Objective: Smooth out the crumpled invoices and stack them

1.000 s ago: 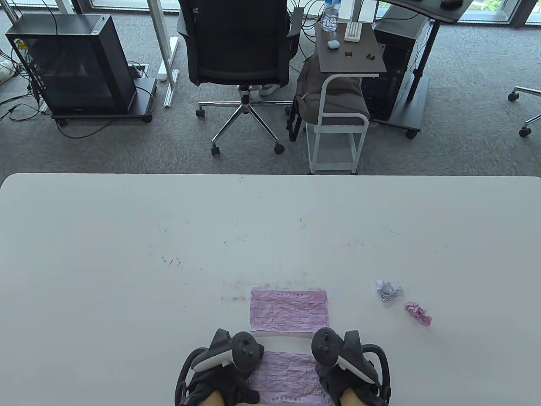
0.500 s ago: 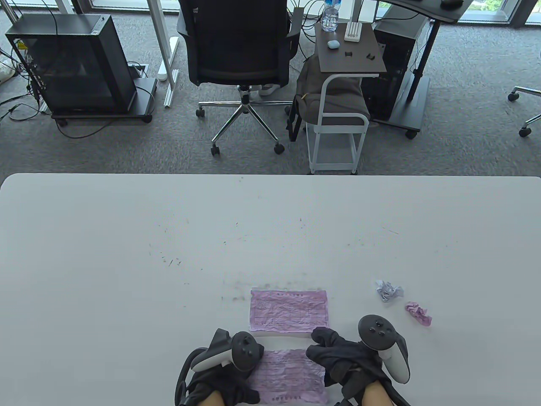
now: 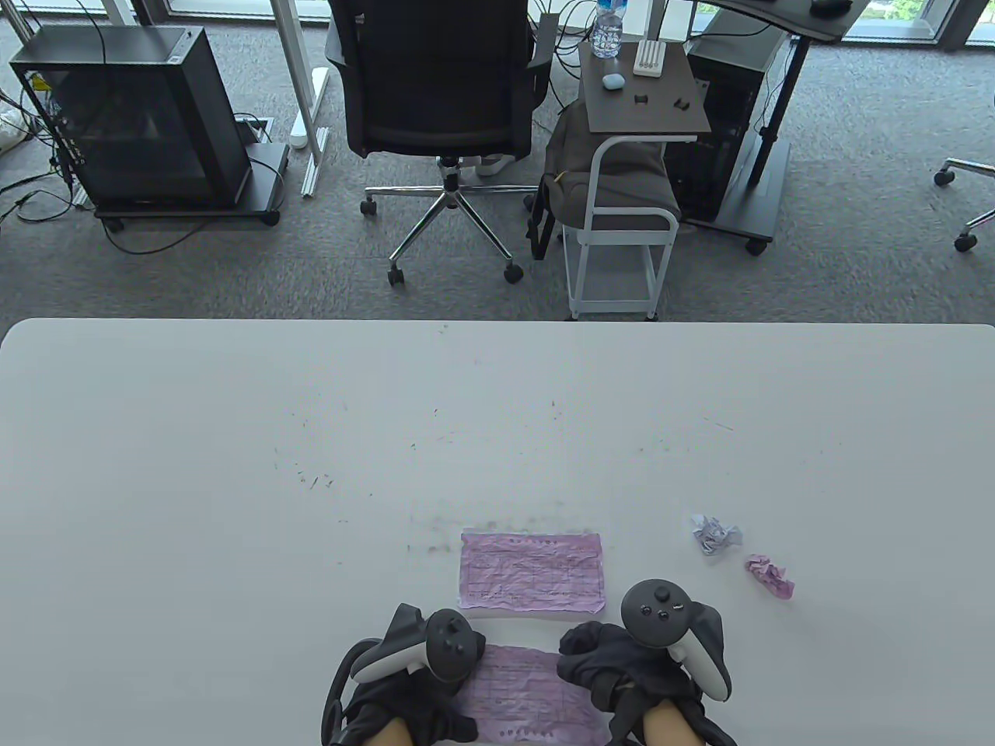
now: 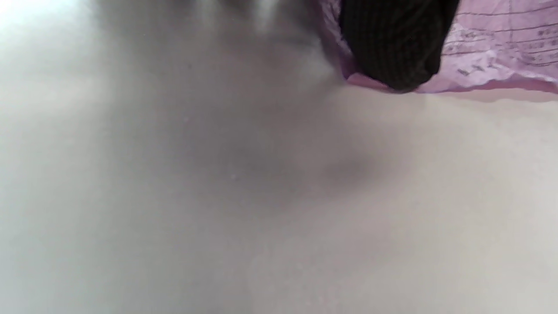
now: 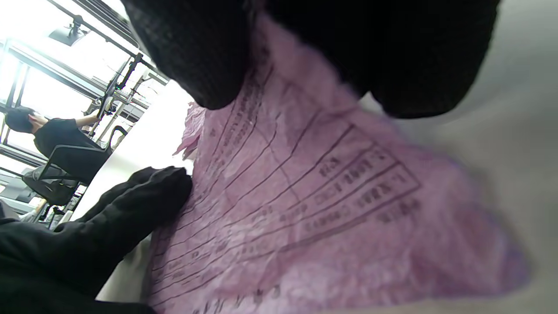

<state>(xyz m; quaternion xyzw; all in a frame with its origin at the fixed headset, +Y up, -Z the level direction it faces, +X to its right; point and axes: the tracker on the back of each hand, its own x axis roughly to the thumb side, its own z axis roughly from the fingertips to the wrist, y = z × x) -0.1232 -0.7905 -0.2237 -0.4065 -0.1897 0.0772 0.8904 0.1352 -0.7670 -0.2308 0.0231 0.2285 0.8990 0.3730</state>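
**Operator:** As seen from the table view, where is the work item?

**Inspector:** The near invoice [image 3: 522,691], purple and still wrinkled, lies flat on the worktop [image 3: 233,466] at its near edge, between both hands. The left hand [image 3: 408,684] covers its left end. The right hand [image 3: 630,668] sits on its right end, with the tracker [image 3: 657,610] on its back.

**Operator:** Hand states?

**Inspector:** The table view hides both sets of fingers under the trackers. The left wrist view shows one gloved fingertip [image 4: 394,48] pressing down on the paper's edge [image 4: 492,56], with bare worktop below; the fingers curl round nothing, so that hand is released and pressing. The right wrist view shows gloved fingers [image 5: 196,52] lying on top of the printed sheet [image 5: 305,196]; whether they press flat or pinch the paper cannot be told from it.

**Operator:** What else does the right wrist view add?

**Inspector:** The left hand's fingers [image 5: 130,205] resting on the sheet's far end, the printed grid lines, and a seated person [image 5: 48,131] in the background.

**Operator:** And only in the table view?

**Inspector:** A flattened invoice [image 3: 532,569] lies just beyond the near one, apart from it. A white crumpled ball [image 3: 716,533] and a purple crumpled ball [image 3: 769,576] lie to the right, near each other.
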